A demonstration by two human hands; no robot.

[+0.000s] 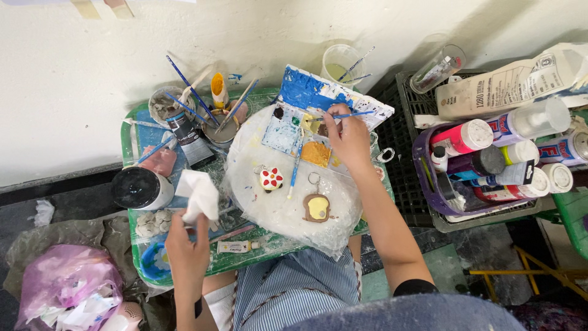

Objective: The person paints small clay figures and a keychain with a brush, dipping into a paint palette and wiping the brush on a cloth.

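The right hand pinches a thin blue brush tip-down over the paint-smeared palette, handy for loading colour, while the left hand grips a crumpled white tissue above the green tray, ready for wiping.

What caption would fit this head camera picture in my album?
Right hand dips a blue paintbrush at the paint palette; left hand holds a white tissue.

White labelled pouch atop red-labelled paint bottles (purple basket), black-labelled tube left.
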